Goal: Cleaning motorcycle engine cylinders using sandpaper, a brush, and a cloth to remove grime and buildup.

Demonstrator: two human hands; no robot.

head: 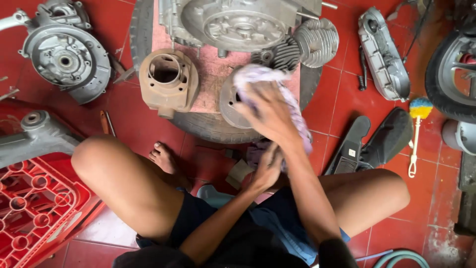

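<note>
A pale purple cloth [259, 75] lies over a round grey metal part [227, 103] that leans on a tyre [206, 126] in front of me. My right hand [270, 114] presses the cloth against the part, fingers spread. Just below it, my left hand [267, 167] grips the hanging lower end of the cloth [305, 136], close to the part's lower edge. Whether the left hand also holds the part is hidden. I sit with bare knees to either side.
A brown engine cylinder [168, 82], a large engine case [238, 22] and a finned cylinder head [317, 42] rest on the board over the tyre. Grey covers [67, 54] [384, 54] lie left and right. A red crate [34, 208], a brush [419, 111] and a wheel [453, 74] stand nearby.
</note>
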